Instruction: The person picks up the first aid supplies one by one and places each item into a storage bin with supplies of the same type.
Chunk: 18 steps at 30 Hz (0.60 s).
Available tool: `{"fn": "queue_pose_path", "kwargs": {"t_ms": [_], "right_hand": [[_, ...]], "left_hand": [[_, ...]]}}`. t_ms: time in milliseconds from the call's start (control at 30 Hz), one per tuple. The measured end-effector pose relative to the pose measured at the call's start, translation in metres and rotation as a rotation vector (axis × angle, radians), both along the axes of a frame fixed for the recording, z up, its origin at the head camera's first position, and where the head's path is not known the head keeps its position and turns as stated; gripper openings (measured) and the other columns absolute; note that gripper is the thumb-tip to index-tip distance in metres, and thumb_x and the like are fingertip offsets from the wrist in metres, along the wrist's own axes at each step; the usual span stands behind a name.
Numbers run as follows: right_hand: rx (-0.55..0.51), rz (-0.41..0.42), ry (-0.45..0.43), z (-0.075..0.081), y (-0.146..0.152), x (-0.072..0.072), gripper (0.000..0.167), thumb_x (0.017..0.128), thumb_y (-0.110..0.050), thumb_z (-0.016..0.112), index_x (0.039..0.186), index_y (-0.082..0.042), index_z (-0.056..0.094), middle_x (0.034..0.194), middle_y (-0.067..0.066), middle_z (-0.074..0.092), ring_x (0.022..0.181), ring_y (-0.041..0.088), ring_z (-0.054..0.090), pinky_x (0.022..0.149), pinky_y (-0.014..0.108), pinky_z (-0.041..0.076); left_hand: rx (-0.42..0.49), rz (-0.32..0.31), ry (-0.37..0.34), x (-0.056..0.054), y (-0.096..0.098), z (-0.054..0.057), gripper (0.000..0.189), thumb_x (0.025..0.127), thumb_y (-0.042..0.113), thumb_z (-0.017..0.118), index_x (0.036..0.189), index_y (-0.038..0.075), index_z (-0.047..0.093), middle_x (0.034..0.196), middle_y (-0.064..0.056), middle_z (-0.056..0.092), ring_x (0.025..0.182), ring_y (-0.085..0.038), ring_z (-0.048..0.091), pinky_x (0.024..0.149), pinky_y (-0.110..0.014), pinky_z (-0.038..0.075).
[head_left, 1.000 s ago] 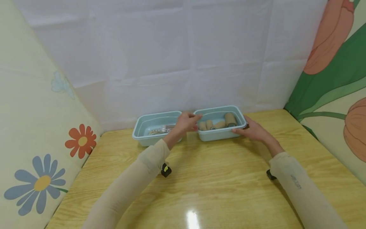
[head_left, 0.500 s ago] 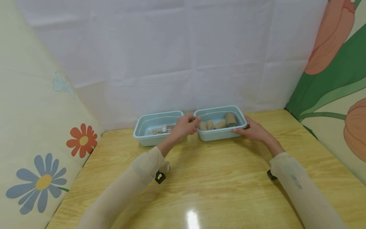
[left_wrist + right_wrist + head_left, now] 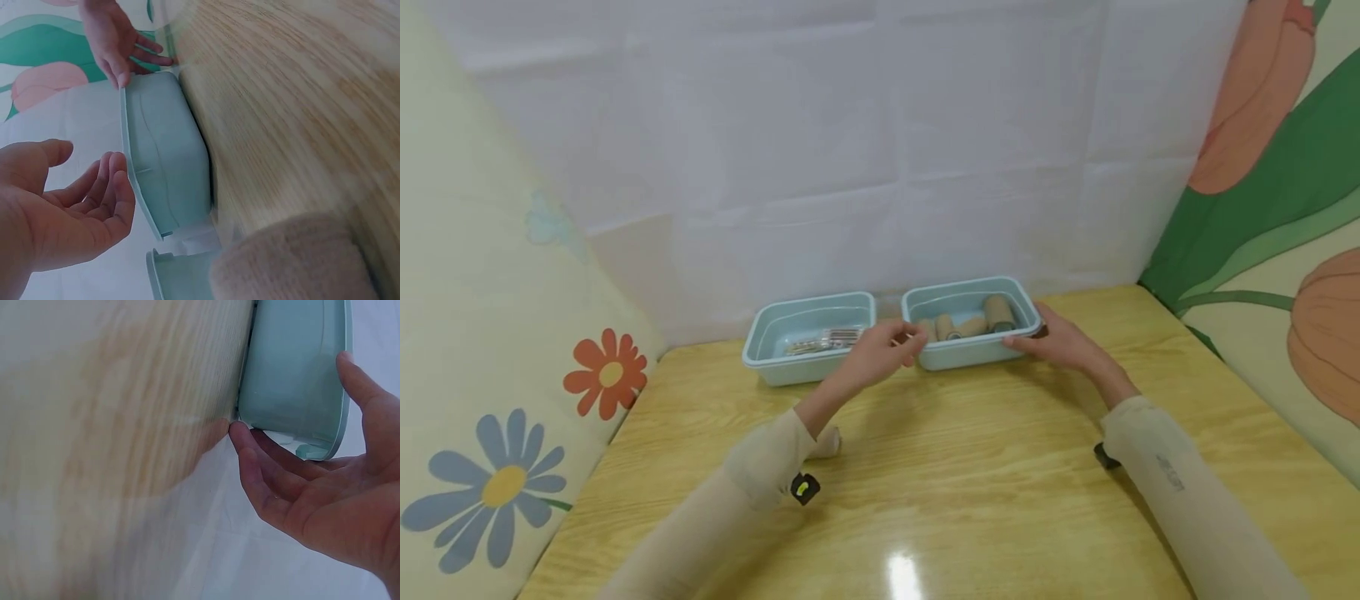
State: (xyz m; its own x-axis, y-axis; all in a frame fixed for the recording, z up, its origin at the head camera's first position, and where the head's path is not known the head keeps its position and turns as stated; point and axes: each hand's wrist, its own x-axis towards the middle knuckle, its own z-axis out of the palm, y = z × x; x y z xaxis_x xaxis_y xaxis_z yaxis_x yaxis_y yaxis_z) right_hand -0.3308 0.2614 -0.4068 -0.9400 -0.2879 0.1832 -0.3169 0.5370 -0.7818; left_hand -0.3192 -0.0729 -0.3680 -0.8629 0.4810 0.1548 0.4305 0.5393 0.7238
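Note:
My left hand (image 3: 880, 354) hovers between two light blue plastic bins, its fingers loosely curled with nothing in them. In the left wrist view the fingertips are close to the near rim of the right bin (image 3: 165, 150); contact cannot be told. My right hand (image 3: 1063, 337) touches that bin (image 3: 966, 357) at its right end, thumb on the front rim and fingers along the end wall. Several tan rolls (image 3: 998, 313) lie inside it. The left bin (image 3: 790, 372) contains slim shiny packets (image 3: 838, 336), too small to identify. Beside my left wrist a tan, fabric-textured roll (image 3: 827, 443) lies on the table, partly hidden.
Both bins stand at the back of the wooden table (image 3: 970, 483), near a white sheet (image 3: 775, 167). A cloth printed with flowers (image 3: 606, 373) hangs on the left, another with large tulips (image 3: 1330, 333) on the right. Small black devices (image 3: 805, 488) sit at the wrists.
My left hand has drawn back slightly towards me from the gap between the bins, and its forearm has shifted left, uncovering the tan roll. The right hand stays at the right bin.

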Motion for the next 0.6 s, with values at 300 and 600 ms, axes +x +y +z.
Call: {"fn": "queue_pose_path", "kwargs": {"t_ms": [300,600], "right_hand": [[0.007,0.009,0.003,0.001,0.0,-0.002,0.086,0.096,-0.033,0.074,0.157,0.004,0.024,0.149,0.031,0.04,0.135,0.048,0.039,0.109,0.064,0.029],[0.006,-0.008,-0.029,-0.003,0.006,0.0,0.089,0.097,-0.034,0.073,0.158,0.003,0.02,0.151,0.031,0.037,0.137,0.048,0.036,0.11,0.065,0.028]], "left_hand": [[-0.05,-0.074,0.005,0.01,-0.019,-0.002,0.037,0.106,0.031,0.057,0.13,0.004,0.065,0.106,-0.005,0.069,0.096,-0.035,0.067,0.075,-0.038,0.055],[-0.138,-0.094,0.083,0.015,-0.042,-0.012,0.027,0.104,0.027,0.06,0.121,0.007,0.069,0.104,-0.001,0.068,0.095,-0.017,0.065,0.082,-0.037,0.054]]}}
